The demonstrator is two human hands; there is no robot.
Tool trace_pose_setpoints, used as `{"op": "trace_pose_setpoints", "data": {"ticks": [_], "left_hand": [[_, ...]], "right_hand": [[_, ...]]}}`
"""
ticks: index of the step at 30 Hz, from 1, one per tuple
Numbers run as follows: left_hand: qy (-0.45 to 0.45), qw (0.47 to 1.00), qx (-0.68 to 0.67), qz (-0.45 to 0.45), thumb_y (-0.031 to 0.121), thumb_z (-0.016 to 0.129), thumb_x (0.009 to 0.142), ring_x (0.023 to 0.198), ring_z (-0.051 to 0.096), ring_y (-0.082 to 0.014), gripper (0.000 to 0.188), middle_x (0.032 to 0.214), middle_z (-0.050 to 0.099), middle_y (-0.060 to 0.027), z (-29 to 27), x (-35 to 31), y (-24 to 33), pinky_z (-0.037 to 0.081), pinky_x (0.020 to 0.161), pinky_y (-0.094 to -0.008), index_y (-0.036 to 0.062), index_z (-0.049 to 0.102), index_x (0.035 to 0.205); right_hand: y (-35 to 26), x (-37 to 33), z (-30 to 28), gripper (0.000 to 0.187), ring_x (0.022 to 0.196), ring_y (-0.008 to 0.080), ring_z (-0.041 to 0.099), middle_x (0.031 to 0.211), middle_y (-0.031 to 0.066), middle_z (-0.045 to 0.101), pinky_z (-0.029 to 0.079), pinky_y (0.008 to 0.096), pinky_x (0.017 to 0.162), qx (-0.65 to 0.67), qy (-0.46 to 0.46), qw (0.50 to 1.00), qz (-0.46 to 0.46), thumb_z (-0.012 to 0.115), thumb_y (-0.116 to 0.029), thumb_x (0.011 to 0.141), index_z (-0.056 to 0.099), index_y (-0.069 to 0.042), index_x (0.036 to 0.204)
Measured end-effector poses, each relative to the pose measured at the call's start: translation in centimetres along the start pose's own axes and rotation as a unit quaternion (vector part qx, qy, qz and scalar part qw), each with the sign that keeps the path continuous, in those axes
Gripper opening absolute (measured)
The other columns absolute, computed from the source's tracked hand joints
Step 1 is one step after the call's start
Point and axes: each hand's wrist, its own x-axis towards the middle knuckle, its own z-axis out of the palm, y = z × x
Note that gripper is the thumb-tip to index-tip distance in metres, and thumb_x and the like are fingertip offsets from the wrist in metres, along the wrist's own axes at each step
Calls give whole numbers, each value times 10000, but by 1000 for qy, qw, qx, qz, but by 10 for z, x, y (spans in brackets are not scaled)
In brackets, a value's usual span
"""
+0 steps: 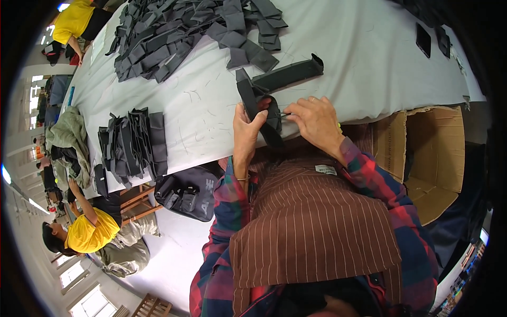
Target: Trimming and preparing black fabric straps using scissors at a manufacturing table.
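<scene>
My left hand [246, 132] is closed on a dark grey fabric strip [245, 87] near the table's front edge, thumb on top. The strip runs up past the fingers and hangs down below them. Close beside it, my right hand [317, 122] is pinched shut, its fingertips at a thin dark thing [284, 114] that meets the fabric; it is too small to name. Another flat length of the dark fabric [290, 75] reaches away to the right, resting on the table; whether it joins the held strip I cannot tell.
A large heap of dark fabric strips [174, 37] covers the far table [206, 121]; a stacked bundle [132, 145] stands left. A phone [423, 40] lies far right. An open cardboard box [433, 153] stands right, a black bag [193, 193] below left. Co-workers in yellow [94, 232] are left.
</scene>
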Motion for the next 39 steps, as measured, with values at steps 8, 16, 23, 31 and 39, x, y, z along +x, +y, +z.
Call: {"op": "trace_pose_setpoints", "data": {"ticks": [8,16,23,31,39], "left_hand": [[-2,1000,-5,-13,46,621,816,985,571,-137,334,1078,624,-102,-1,1,3,425,911,-272,-17,490,1116],[-17,1000,-11,-22,36,590,815,999,580,-150,344,1097,624,-112,-6,3,2,422,929,-276,-26,488,1136],[-51,997,-38,-45,15,560,809,1033,582,-167,363,1117,617,-120,-12,4,6,422,950,-290,-35,482,1160],[-51,997,-27,-42,3,542,806,1034,585,-175,380,1130,609,-130,-11,1,9,430,951,-296,-39,468,1176],[-50,996,-27,-64,-7,530,801,1015,582,-162,399,1120,602,-119,-10,-1,12,438,929,-292,-39,452,1191]], "right_hand": [[-4,5,2,83,751,201,569,744,-3,596,376,375,673,3,13,1000,-23,652,-204,790,645,-137,839],[-1,5,0,88,743,191,532,736,-15,569,337,347,663,-9,4,999,-41,624,-115,773,647,-152,850],[-5,9,0,78,744,186,529,737,-14,545,334,347,664,9,16,998,-55,642,-147,776,643,-156,853],[-6,17,8,56,760,176,533,738,-11,525,334,352,670,-49,16,991,-120,629,-168,781,635,-155,835],[-9,20,16,138,780,189,547,776,17,527,356,356,697,-59,5,989,-135,570,-126,767,650,-143,878]]}}
